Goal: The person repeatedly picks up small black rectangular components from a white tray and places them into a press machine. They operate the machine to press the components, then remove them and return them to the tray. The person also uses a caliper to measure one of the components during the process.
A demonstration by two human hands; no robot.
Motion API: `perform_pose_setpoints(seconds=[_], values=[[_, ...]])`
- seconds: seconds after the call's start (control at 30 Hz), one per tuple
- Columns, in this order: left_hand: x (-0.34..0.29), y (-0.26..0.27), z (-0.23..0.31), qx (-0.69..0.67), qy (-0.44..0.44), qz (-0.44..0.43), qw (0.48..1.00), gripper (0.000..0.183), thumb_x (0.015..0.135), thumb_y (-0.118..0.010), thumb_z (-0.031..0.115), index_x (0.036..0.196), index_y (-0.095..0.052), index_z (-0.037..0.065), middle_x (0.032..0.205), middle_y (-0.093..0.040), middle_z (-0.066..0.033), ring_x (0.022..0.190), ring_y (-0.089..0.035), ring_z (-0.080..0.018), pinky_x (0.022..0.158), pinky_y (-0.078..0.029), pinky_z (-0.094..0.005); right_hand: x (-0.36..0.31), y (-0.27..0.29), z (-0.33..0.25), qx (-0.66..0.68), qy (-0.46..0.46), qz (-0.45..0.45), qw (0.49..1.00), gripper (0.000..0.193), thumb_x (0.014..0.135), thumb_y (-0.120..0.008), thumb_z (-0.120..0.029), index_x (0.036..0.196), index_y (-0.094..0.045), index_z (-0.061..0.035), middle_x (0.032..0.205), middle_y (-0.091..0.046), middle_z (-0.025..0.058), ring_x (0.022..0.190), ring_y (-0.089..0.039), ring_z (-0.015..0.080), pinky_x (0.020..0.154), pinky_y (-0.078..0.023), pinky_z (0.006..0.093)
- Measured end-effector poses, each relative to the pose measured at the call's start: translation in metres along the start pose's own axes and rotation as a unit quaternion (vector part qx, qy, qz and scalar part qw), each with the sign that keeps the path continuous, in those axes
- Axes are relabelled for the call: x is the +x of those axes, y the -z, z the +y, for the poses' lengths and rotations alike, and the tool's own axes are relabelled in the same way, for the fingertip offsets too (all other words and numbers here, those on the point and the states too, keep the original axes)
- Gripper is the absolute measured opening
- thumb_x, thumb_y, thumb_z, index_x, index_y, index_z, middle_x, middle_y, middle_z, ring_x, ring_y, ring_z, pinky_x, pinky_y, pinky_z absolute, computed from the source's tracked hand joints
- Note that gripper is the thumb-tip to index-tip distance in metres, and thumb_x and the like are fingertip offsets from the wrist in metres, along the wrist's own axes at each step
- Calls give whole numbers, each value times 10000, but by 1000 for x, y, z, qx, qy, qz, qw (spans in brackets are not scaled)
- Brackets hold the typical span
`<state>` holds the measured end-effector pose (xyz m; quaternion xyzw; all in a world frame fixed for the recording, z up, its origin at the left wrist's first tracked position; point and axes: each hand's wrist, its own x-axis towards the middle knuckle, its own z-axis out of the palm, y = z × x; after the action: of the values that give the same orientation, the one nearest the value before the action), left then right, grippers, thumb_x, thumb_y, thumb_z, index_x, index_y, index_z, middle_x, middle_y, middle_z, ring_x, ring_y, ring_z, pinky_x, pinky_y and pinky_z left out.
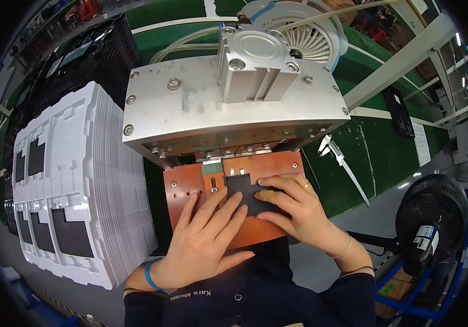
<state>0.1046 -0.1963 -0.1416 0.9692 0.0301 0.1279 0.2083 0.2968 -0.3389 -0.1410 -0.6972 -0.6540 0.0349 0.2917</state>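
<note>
A flat, notched black piece [240,189] lies on the orange fixture plate [256,231] in front of me. My right hand [299,210] holds it by its right side, fingers bent over its top and thumb along the near edge. Spread fingers of my left hand [198,248] reach over the left half of the plate, the fingertips resting at the left edge of the piece. Parts of the piece and plate are hidden under both hands. Just beyond stands a silver metal press block [190,103] with a square pneumatic cylinder [258,62] on top.
At left is a tall stack of white plastic trays [65,147], the top one holding several black pieces [71,232]. Black crates [100,52] stand behind it. Calipers [348,171] lie on the green bench at right. A black fan [430,223] stands beyond my right elbow.
</note>
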Motion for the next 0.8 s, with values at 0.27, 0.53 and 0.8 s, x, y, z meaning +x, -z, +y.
perform_pose_setpoints(seconds=[0.27,0.53,0.8], values=[[16,1,-12,5,48,-18,999,680,785,-690,524,1314,-585,111,1435,-465,-121,1347,-371,-384,1083,-293,-596,24,-4,17,20,11,19,1000,327,736,-792,-201,1011,-687,-58,1135,-628,85,1013,-559,286,870,-475,383],[15,1,-13,-14,59,-37,997,654,792,-687,532,1318,-593,155,1446,-460,-100,1353,-362,-375,1091,-269,-599,25,-4,17,26,6,9,1000,318,719,-802,-194,982,-686,-57,1118,-631,83,1010,-563,272,866,-469,365],[14,2,-14,-24,67,-54,996,667,778,-701,543,1323,-596,172,1450,-463,-82,1361,-360,-352,1097,-255,-604,25,-4,17,16,5,-4,1000,333,707,-807,-201,973,-678,-46,1133,-634,88,1020,-567,269,847,-490,355]])
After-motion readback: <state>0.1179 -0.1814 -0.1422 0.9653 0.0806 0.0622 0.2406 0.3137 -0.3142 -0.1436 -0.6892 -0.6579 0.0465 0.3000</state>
